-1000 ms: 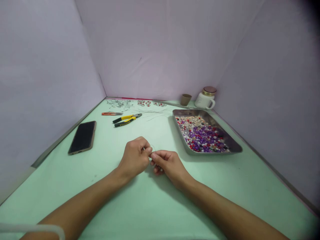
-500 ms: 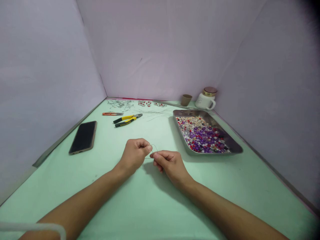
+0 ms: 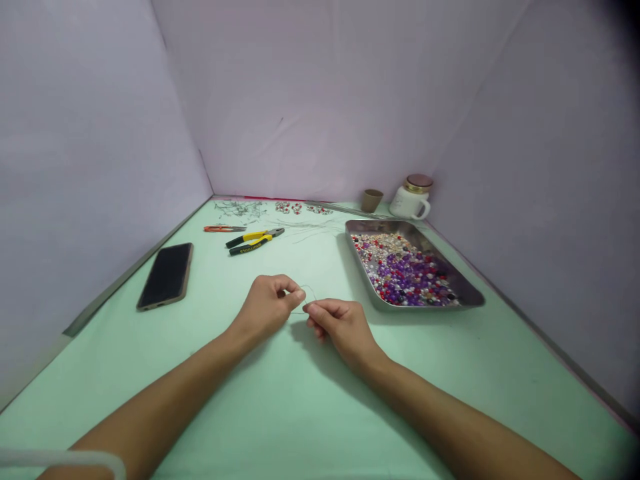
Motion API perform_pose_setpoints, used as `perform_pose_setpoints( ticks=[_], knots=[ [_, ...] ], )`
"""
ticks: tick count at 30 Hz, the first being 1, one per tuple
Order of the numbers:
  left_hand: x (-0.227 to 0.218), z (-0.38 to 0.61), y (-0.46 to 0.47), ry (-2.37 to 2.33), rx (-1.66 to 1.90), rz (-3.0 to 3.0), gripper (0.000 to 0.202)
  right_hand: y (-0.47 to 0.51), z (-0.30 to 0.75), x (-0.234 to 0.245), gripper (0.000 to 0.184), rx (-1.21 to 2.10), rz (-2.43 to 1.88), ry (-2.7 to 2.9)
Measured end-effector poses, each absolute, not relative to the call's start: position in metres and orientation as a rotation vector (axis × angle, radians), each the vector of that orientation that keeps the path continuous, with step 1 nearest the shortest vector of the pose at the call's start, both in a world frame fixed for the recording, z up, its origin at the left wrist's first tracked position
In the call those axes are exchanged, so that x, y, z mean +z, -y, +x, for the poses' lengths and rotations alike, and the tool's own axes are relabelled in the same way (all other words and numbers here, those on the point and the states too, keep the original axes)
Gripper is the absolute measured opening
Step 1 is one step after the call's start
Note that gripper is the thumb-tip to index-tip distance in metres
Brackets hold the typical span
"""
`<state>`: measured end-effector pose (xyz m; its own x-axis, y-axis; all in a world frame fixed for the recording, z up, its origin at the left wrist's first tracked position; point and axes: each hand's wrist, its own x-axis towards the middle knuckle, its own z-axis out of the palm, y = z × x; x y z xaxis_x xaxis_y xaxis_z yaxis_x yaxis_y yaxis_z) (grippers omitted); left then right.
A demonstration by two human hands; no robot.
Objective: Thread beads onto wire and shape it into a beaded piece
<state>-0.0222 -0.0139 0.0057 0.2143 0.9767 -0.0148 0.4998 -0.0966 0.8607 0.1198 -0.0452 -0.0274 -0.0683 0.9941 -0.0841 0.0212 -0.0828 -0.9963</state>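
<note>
A thin wire arcs between my two hands above the green tabletop. My left hand is closed, thumb and forefinger pinching the wire. Just right of it and slightly lower, my right hand also pinches the wire, its other fingers curled. A straight stretch of wire runs level between the hands. The fingertips hide where the wire is gripped. To the right of my right hand stands a metal tray with many purple, red, white and gold beads.
Pliers with yellow-black handles, orange snips and a phone lie on the left. Wire scraps, beaded pieces and loose wires are at the back, with a brown cup and lidded white mug.
The wire loop between my hands has shifted slightly and looks flatter. Both hands keep their pinch and have barely moved.
</note>
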Motion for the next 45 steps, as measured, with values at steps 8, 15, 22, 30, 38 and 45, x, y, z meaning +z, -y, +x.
perform_pose_setpoints(
  ticks=[8, 15, 22, 30, 38, 45],
  knots=[
    [0.015, -0.04, 0.008, -1.392, 0.351, 2.125, 0.024, 0.042, 0.124, -0.031, 0.026, 1.273, -1.308, 1.182],
    [0.018, -0.035, 0.016, -1.225, 0.647, 2.359, 0.014, 0.048, 0.125, -0.027, 0.026, 1.297, -1.299, 1.497],
    [0.013, -0.033, 0.009, -1.365, 0.764, 1.968, 0.02, 0.051, 0.126, -0.026, 0.021, 1.263, -1.191, 1.484],
    [0.004, -0.032, 0.004, -0.996, 0.659, 1.389, 0.018, 0.053, 0.125, -0.026, 0.024, 1.515, -1.069, 1.234],
    [0.004, -0.029, 0.008, -0.819, 0.655, 1.343, 0.024, 0.052, 0.126, -0.029, 0.026, 1.561, -0.994, 1.062],
    [-0.011, -0.021, 0.016, -0.763, 0.639, 1.344, 0.024, 0.064, 0.122, -0.023, 0.029, 1.906, -0.903, 1.13]
  ],
)
